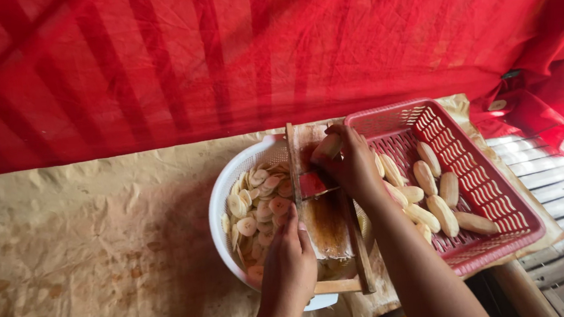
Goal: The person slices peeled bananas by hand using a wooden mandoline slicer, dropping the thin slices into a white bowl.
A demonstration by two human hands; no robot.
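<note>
There is one view only, from the person's head. It looks steeply down and forward, quite near, at the white bowl (pixel 229 185) in the lower centre; red cloth (pixel 215 54) fills the upper half.

I see a table covered in stained brown paper (pixel 95 241), bearing a white bowl (pixel 226 192) and a red slotted basket (pixel 503 201).

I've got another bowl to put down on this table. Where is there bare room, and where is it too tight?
The brown paper sheet lies bare left of the white bowl, back to the red cloth. It is crowded on the right: the wooden slicer spans the bowl, both hands work on it, and the red basket of peeled bananas fills that end.
</note>
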